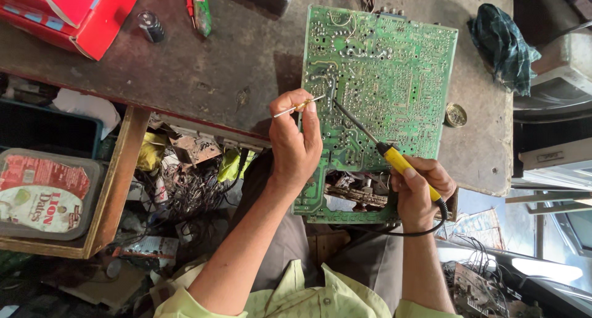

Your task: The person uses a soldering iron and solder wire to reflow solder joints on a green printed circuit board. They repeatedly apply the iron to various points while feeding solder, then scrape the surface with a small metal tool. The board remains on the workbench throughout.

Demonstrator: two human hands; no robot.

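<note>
A large green circuit board (388,71) lies solder side up on the dark workbench (203,65), its near edge hanging over my lap. My left hand (296,139) rests on the board's left part and pinches a thin strip of solder wire (299,106) that points toward the board. My right hand (416,191) grips the yellow handle of a soldering iron (394,157). The iron's dark tip reaches up and left, touching the board near the end of the wire. A black cord runs from the handle below my wrist.
A small round tin (456,115) sits right of the board, a dark crumpled cloth (502,46) at the far right. A red box (74,12), a black capacitor (150,26) and a green tool (201,8) lie at the far left. Wires and scrap fill the shelf (185,182) below.
</note>
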